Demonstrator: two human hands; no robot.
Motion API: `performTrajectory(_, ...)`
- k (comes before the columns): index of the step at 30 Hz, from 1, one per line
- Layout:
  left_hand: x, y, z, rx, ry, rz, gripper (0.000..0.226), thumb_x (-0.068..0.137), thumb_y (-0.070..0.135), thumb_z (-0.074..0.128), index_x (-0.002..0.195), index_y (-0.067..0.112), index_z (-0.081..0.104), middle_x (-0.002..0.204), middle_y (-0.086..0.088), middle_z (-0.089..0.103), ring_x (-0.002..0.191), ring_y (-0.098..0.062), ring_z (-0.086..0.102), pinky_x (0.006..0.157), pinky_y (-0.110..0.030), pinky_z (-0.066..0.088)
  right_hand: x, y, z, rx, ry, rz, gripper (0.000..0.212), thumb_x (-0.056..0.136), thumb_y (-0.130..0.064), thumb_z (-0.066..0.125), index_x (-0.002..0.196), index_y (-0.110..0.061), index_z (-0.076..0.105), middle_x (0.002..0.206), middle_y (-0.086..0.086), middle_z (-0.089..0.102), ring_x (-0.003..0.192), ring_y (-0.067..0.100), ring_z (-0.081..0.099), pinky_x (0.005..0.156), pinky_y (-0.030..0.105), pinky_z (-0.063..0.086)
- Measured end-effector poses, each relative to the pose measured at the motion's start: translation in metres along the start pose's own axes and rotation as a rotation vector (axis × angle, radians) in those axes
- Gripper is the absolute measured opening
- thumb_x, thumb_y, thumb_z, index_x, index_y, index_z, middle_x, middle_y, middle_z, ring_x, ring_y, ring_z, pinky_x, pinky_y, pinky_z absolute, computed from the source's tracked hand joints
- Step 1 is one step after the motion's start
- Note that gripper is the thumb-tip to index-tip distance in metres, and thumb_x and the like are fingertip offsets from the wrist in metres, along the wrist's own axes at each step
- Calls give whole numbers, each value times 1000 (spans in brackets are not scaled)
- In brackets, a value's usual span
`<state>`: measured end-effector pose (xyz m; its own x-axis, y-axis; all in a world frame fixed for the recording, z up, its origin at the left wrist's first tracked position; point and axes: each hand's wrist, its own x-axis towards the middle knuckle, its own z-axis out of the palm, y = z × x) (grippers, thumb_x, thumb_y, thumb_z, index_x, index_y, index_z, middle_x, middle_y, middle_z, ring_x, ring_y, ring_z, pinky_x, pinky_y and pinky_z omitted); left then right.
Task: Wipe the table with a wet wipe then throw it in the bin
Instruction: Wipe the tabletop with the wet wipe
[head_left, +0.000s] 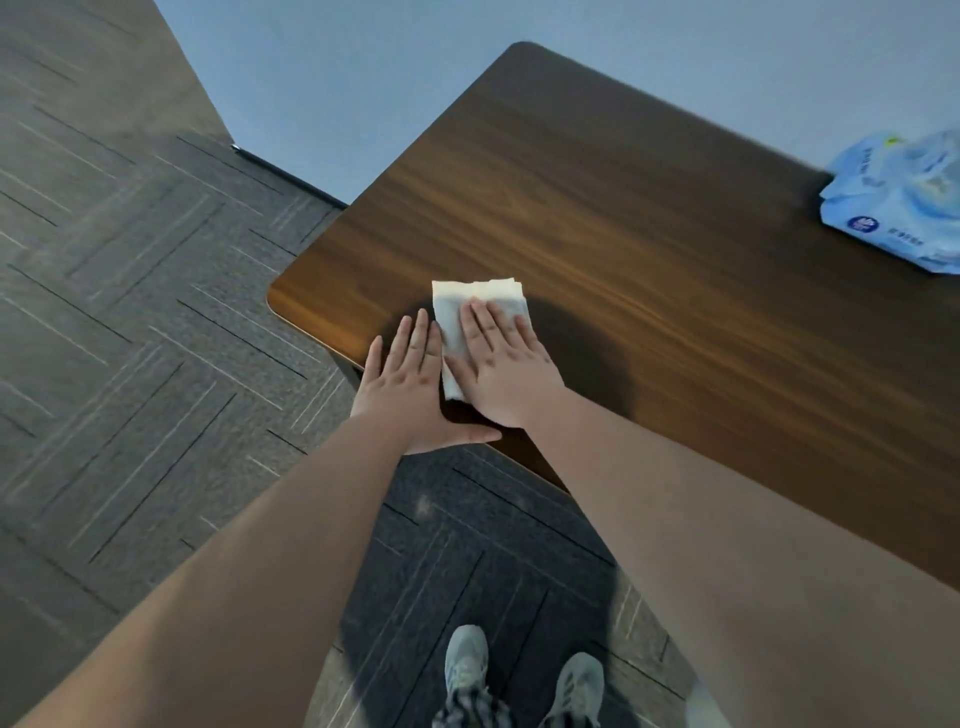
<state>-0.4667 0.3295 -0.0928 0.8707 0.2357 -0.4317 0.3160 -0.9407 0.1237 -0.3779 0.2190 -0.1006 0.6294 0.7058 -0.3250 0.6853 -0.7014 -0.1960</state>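
Wipe (480, 317) half under R hand (506, 371)

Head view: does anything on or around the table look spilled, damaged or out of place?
Nothing stands out. The right hand presses flat on the white wipe near the table corner, the left hand lies flat beside it, and the blue wipe pack sits at the far edge. No spill or damage shows.

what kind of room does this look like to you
Probably an office or meeting room, though that's a guess. The floor is grey patterned carpet tiles, a dark wood-grain table stands against a plain pale blue wall, and there's little else in view.
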Motion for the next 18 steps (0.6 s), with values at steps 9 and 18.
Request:
performTrajectory(9,-7,15,-16,178,-20,85,118,68,88,32,149,16,-13,159,-3,-14,145,-19,-14,117,-50,-2,-70,50,13,8,-46,51,69,95,-58,4,146,-20,-20,157,-2,-22,142,14,-22,117,38,-11)
performTrajectory(18,-3,134,-22,275,-24,398,99,80,80,25,149,22,-13,159,-1,-14,144,-18,-15,117,-48,-1,-179,142,27,67,32,377,68,95,-57,5,147,-20,-19,157,-2,-21,139,12,-23,116,35,-13)
